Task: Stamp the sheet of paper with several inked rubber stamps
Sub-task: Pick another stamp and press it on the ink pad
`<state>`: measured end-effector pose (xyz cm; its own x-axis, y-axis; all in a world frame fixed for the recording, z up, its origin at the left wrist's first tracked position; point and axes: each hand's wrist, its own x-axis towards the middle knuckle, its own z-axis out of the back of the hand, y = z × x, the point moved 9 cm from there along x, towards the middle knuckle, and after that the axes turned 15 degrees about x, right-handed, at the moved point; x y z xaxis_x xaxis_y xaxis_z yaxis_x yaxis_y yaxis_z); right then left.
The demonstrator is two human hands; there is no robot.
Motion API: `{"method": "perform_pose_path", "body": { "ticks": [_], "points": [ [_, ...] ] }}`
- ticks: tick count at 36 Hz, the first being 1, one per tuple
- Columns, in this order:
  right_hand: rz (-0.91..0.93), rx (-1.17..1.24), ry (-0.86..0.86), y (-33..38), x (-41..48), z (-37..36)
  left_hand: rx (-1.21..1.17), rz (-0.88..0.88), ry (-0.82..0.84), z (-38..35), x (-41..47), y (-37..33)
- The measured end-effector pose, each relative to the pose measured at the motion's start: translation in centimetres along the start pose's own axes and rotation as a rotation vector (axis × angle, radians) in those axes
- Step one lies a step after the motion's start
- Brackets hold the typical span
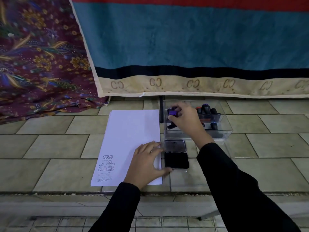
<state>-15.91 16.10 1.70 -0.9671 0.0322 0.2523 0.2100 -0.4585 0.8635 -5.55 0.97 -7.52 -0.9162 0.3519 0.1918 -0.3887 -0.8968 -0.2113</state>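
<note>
Over the box (224,129), right hand (184,117) grips stamp (173,112).

The tiled floor (50,144) carries a white paper (130,131) lying flat, an open ink pad (176,159) just beside its right edge, a clear box (224,131) of stamps (206,108) beyond the pad, and the bunched hem of a patterned cloth (50,104) at far left.

Right grip (185,118) holds a purple-topped stamp (173,112), seemingly inside the clear box (226,130).
</note>
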Motion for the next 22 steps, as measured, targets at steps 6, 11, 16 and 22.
{"method": "perform_pose_path", "body": {
  "ticks": [6, 11, 16, 22],
  "points": [
    [0.105, 0.250, 0.014, 2.3, -4.8, 1.5, -0.022, 0.005, -0.011, 0.3, 0.0, -0.1],
    [0.197, 0.178, 0.071, 1.9, -8.7, 1.1, -0.018, 0.011, -0.001, 0.1, 0.2, 0.0],
    [0.228, 0.125, 0.077, 0.7, -10.6, 0.5, 0.005, 0.003, 0.014, 0.1, 0.2, 0.0],
    [0.230, 0.070, 0.086, 0.1, -11.7, 0.4, 0.006, 0.004, 0.025, 0.1, 0.3, 0.1]
  ]
}}
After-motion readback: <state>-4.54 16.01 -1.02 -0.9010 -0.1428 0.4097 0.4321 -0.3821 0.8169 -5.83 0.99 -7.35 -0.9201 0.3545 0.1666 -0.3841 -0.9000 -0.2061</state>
